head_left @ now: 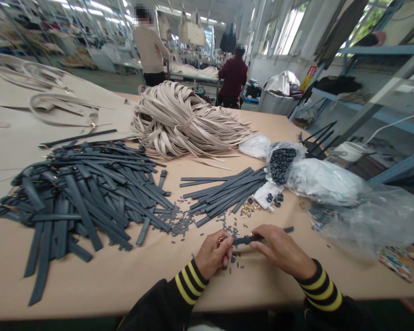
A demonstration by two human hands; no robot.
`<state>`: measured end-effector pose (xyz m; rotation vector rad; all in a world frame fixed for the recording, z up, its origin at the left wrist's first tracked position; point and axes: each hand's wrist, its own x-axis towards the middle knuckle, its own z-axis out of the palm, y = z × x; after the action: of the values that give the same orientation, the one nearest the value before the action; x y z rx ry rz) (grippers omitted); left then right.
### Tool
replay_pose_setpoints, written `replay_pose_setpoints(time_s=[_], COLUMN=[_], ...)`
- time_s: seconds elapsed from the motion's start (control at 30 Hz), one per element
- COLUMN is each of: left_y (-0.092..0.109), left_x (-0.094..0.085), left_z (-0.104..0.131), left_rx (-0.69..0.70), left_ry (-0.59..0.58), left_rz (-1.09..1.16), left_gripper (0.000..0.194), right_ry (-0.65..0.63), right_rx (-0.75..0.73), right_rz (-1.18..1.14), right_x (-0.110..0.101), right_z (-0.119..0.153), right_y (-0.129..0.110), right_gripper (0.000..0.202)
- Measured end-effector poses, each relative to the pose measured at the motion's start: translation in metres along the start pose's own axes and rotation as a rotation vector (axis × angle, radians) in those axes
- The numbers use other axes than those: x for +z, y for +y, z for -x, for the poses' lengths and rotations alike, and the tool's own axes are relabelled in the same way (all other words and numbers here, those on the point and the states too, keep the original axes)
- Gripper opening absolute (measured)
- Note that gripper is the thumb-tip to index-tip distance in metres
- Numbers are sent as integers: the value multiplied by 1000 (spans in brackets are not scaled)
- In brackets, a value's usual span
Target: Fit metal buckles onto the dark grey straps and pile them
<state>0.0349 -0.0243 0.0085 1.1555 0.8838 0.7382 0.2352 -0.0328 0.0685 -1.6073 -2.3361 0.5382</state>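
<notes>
A dark grey strap [246,239] with a keeper loop stretches between my two hands, low over the table. My left hand [214,250] is closed on its left end, where a bit of gold metal shows at the fingers. On the other side my right hand [279,248] grips the strap from above, and its free end sticks out to the right. Small dark grey pieces [181,223] lie scattered on the table around and beyond my hands. Behind them is a stack of plain dark straps [227,191]. Gold metal fittings [250,208] sit beside it.
A large heap of dark straps with buckles [89,193] covers the left. Farther back lies a tied bundle of beige straps [186,122]. A plastic bag of dark loops [282,163] and clear plastic bags [372,216] are at the right. Two people stand or sit beyond the table [193,294].
</notes>
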Motion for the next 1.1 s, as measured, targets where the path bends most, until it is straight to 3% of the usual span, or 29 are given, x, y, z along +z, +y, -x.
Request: replay_pose_setpoints(time_s=[0.1, 0.33, 0.47, 0.67, 0.9, 1.1], left_y=[-1, 0, 3, 8, 7, 9], left_x=[-1, 2, 2, 0, 2, -1], left_z=[0, 1, 1, 0, -1, 1], left_rx=[4, 34, 63, 143, 149, 203], left_ry=[-22, -50, -33, -48, -28, -105], left_rz=[-20, -163, -275, -384, -486, -512], left_gripper=[28, 23, 18, 14, 11, 12], right_ry=[-205, -392, -422, -321, -277, -349], right_rx=[38, 62, 75, 21, 60, 93], right_rz=[-42, -413, -505, -410, -419, -566], right_x=[-3, 9, 13, 16, 23, 23], right_z=[1, -2, -3, -4, -2, -1], right_y=[-6, -21, -19, -17, -13, -17], right_gripper=[15, 22, 22, 20, 20, 22])
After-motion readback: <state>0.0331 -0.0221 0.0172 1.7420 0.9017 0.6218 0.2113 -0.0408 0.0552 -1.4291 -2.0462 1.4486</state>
